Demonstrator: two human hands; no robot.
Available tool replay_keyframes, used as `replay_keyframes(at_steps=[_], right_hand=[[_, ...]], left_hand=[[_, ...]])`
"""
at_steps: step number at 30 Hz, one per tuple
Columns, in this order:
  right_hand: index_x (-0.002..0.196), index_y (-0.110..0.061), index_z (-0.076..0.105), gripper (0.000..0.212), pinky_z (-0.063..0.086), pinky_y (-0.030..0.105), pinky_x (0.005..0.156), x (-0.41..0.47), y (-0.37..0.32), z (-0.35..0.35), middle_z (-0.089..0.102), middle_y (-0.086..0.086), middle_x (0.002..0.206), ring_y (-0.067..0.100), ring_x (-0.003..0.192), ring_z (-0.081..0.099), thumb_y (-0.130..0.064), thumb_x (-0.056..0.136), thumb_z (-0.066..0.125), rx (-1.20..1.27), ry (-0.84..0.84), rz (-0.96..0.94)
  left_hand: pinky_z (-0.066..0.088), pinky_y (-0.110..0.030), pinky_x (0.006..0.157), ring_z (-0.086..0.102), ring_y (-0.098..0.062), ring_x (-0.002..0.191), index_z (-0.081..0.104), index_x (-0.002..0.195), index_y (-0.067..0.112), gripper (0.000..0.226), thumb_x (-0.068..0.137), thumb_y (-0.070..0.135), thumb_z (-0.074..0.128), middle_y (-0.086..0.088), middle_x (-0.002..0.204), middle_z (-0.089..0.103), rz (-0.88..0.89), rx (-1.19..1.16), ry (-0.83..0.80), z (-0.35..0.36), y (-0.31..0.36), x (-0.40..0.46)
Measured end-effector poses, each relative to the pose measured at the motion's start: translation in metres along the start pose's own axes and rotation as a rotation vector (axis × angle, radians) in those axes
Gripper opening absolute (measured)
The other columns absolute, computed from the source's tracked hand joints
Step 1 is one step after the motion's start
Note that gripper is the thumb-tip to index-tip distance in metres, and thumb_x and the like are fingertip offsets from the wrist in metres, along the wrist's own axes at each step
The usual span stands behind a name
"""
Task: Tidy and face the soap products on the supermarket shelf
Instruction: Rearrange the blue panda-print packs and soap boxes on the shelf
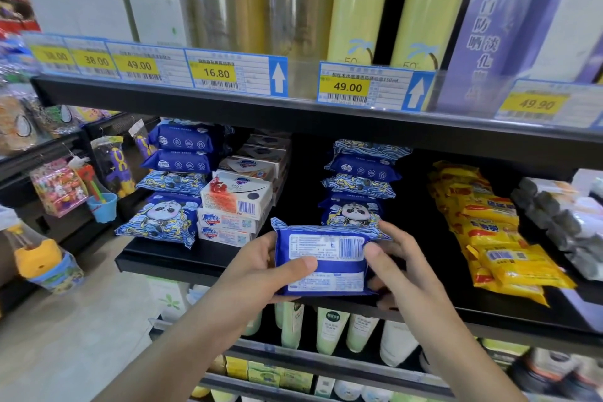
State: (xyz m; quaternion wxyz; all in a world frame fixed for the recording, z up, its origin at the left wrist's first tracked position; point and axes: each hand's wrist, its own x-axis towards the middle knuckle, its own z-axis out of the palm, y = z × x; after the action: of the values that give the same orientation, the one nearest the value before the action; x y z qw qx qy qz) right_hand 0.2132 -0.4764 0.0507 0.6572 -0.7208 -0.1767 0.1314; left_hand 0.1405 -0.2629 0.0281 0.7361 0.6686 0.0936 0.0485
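Both hands hold 1 blue soap pack (323,259) in front of the black middle shelf (169,259), its back label and barcode facing the camera. The left hand (261,268) grasps the pack's left end, thumb laid across the label and fingers curled behind. The right hand (396,259) grips the right end, thumb on the front and fingers wrapped around the edge and underneath.

At 12 o'clock from the held pack, just behind it, stands a stack of blue panda-print soap packs (359,186). At 10 o'clock sit stacked white Safeguard soap boxes (233,210), and another stack of blue packs (173,186) stands just beside them at 9 o'clock. At 3 o'clock lie yellow packets (496,228). Along the upper shelf edge, price tags (217,72) read 38.00, 49.00 and 16.80.
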Motion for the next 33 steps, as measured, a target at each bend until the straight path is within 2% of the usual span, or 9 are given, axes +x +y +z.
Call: replay_keyframes(at_steps=[2, 4, 7, 10, 15, 19, 26, 29, 33], right_hand=[[0.123, -0.052, 0.062, 0.066, 0.053, 0.039, 0.059, 0.0, -0.004, 0.0, 0.068, -0.016, 0.109, 0.016, 0.065, 0.067, -0.08, 0.064, 0.063, 0.057, 0.058, 0.082], [0.115, -0.042, 0.069, 0.065, 0.045, 0.033, 0.046, 0.001, -0.008, 0.001, 0.07, 0.0, 0.114, 0.024, 0.057, 0.062, -0.081, 0.063, 0.066, 0.17, 0.042, 0.231], [0.119, -0.03, 0.071, 0.076, 0.047, 0.028, 0.043, 0.001, -0.014, 0.0, 0.076, 0.01, 0.113, 0.03, 0.062, 0.065, -0.083, 0.064, 0.066, 0.322, -0.119, 0.445], [0.119, -0.028, 0.075, 0.073, 0.056, 0.031, 0.049, 0.005, -0.015, -0.003, 0.076, 0.008, 0.114, 0.032, 0.074, 0.07, -0.083, 0.073, 0.063, 0.354, -0.251, 0.501], [0.116, -0.032, 0.077, 0.063, 0.06, 0.032, 0.055, 0.011, -0.014, 0.0, 0.073, 0.011, 0.125, 0.032, 0.08, 0.072, -0.08, 0.077, 0.063, 0.338, -0.318, 0.503], [0.12, -0.029, 0.074, 0.063, 0.061, 0.032, 0.058, 0.012, -0.014, 0.006, 0.076, 0.011, 0.12, 0.031, 0.08, 0.075, -0.072, 0.074, 0.074, 0.343, -0.313, 0.467], [0.101, -0.02, 0.081, 0.038, 0.062, 0.031, 0.058, 0.017, -0.003, 0.012, 0.077, 0.02, 0.107, 0.033, 0.074, 0.076, -0.037, 0.068, 0.088, 0.384, -0.236, 0.368], [0.107, -0.015, 0.077, 0.051, 0.063, 0.034, 0.061, 0.018, 0.001, 0.013, 0.077, 0.022, 0.105, 0.039, 0.078, 0.076, -0.029, 0.06, 0.089, 0.389, -0.203, 0.319], [0.119, -0.018, 0.07, 0.062, 0.064, 0.039, 0.068, 0.015, 0.006, 0.015, 0.077, 0.016, 0.111, 0.039, 0.094, 0.077, -0.023, 0.06, 0.088, 0.371, -0.164, 0.229]], left_hand=[[0.061, -0.028, 0.09, 0.074, -0.015, 0.113, 0.064, 0.128, 0.031, 0.061, 0.074, 0.045, 0.086, 0.006, 0.122, 0.077, 0.073, 0.018, 0.02, -0.001, -0.001, -0.001], [0.057, -0.02, 0.093, 0.072, -0.013, 0.116, 0.067, 0.122, 0.036, 0.053, 0.073, 0.04, 0.087, 0.007, 0.124, 0.076, 0.162, 0.022, 0.029, -0.001, -0.002, -0.002], [0.056, -0.02, 0.091, 0.073, -0.014, 0.113, 0.071, 0.112, 0.041, 0.044, 0.073, 0.03, 0.088, 0.002, 0.122, 0.077, 0.269, 0.005, 0.027, 0.001, -0.003, -0.002], [0.057, -0.023, 0.09, 0.073, -0.018, 0.11, 0.07, 0.115, 0.037, 0.045, 0.076, 0.025, 0.088, -0.002, 0.119, 0.077, 0.343, 0.038, 0.014, 0.003, -0.004, -0.003], [0.054, -0.02, 0.091, 0.071, -0.014, 0.109, 0.067, 0.12, 0.034, 0.047, 0.084, 0.01, 0.084, 0.0, 0.119, 0.074, 0.399, 0.138, -0.013, 0.001, -0.006, -0.007], [0.05, -0.015, 0.093, 0.068, -0.011, 0.112, 0.068, 0.12, 0.036, 0.048, 0.084, 0.007, 0.082, 0.006, 0.123, 0.072, 0.422, 0.246, -0.024, -0.001, -0.007, -0.01], [0.046, -0.013, 0.102, 0.059, -0.004, 0.131, 0.069, 0.118, 0.039, 0.057, 0.084, -0.005, 0.082, 0.013, 0.136, 0.068, 0.44, 0.324, -0.006, -0.003, -0.012, -0.011], [0.05, -0.023, 0.105, 0.057, -0.004, 0.134, 0.066, 0.124, 0.041, 0.063, 0.082, -0.002, 0.085, 0.019, 0.144, 0.059, 0.4, 0.384, 0.018, -0.006, -0.012, -0.012], [0.041, -0.006, 0.099, 0.051, 0.001, 0.134, 0.051, 0.144, 0.051, 0.083, 0.079, 0.02, 0.092, 0.021, 0.145, 0.055, 0.357, 0.487, -0.008, -0.015, -0.01, -0.017]])
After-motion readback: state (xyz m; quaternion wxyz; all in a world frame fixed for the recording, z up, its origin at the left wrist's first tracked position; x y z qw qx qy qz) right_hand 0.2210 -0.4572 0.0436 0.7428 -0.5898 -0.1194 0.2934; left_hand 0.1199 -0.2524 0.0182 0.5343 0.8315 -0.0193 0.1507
